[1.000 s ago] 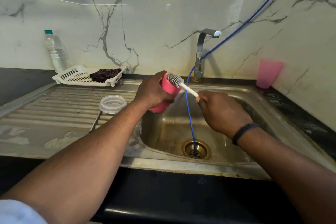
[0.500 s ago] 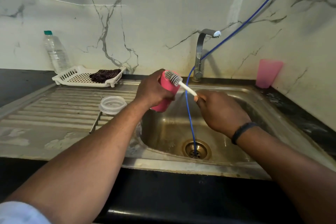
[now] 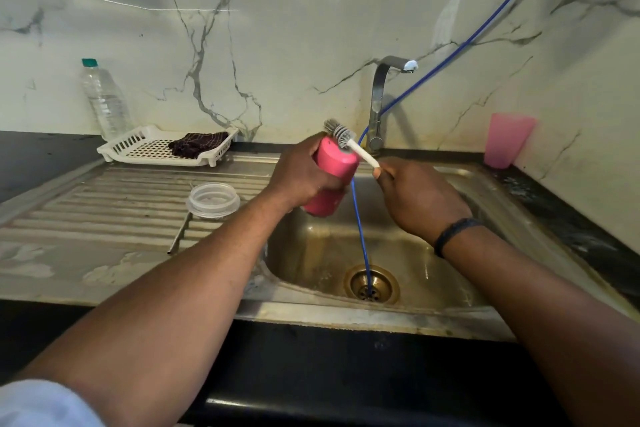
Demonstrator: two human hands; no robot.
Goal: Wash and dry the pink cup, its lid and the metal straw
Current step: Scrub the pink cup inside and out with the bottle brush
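Observation:
My left hand (image 3: pixel 301 177) grips the pink cup (image 3: pixel 333 177) over the sink's left side, tilted with its closed bottom end up towards the tap. My right hand (image 3: pixel 415 194) holds the white handle of a bottle brush (image 3: pixel 341 135), whose grey bristles rest against that upper end of the cup. The clear lid (image 3: pixel 213 199) lies on the drainboard, left of the cup. The metal straw (image 3: pixel 180 236) lies on the drainboard just in front of the lid, pointing towards me.
The steel sink (image 3: pixel 381 253) has a brass drain with a blue hose (image 3: pixel 360 236) running into it from the upper right. A tap (image 3: pixel 379 100) stands behind. A white basket (image 3: pixel 162 147) holds a dark cloth, beside a plastic bottle (image 3: pixel 104 100). Another pink tumbler (image 3: pixel 507 139) stands on the right counter.
The cup's upper end has turned so its closed bottom faces me more. The brush head has slid up to the cup's far edge. Both hands stay over the sink.

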